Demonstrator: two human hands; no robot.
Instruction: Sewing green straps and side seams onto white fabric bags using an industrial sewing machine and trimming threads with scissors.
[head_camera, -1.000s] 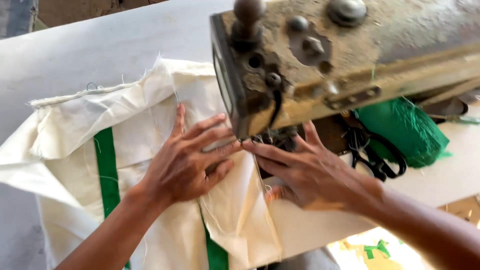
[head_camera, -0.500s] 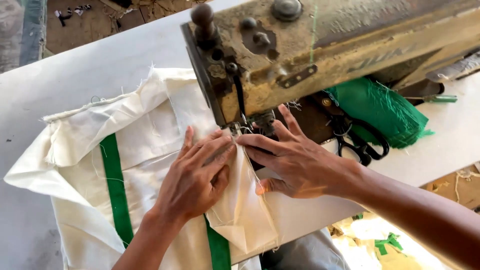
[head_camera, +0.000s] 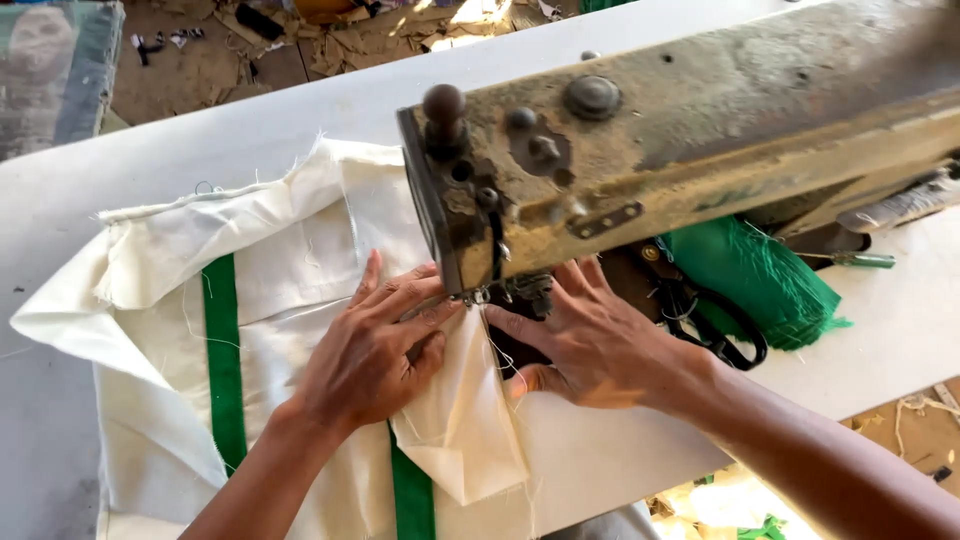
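The left hand (head_camera: 375, 350) lies flat on the cloth (head_camera: 280, 300), palm down, with its fingers (head_camera: 420, 295) spread a little and pressing the cloth onto the bench (head_camera: 130, 150). The fingertips reach the needle area under the head of the sewing machine (head_camera: 650, 150). The right hand (head_camera: 590, 340) is on the other side of the needle, also flat, fingers (head_camera: 515, 322) spread and pointing toward the left hand; its thumb is tucked below. Neither hand pinches anything; both only press down.

The cloth is cream with a green stripe (head_camera: 225, 360). It is spread on the left part of the bench, and a folded edge passes between the two hands and hangs over the near edge of the bench.

Behind the right hand, under the machine arm, lie black scissors (head_camera: 725, 335) and just beside them a bundle of green thread (head_camera: 755, 285). Near it is a green-handled screwdriver (head_camera: 860, 260).
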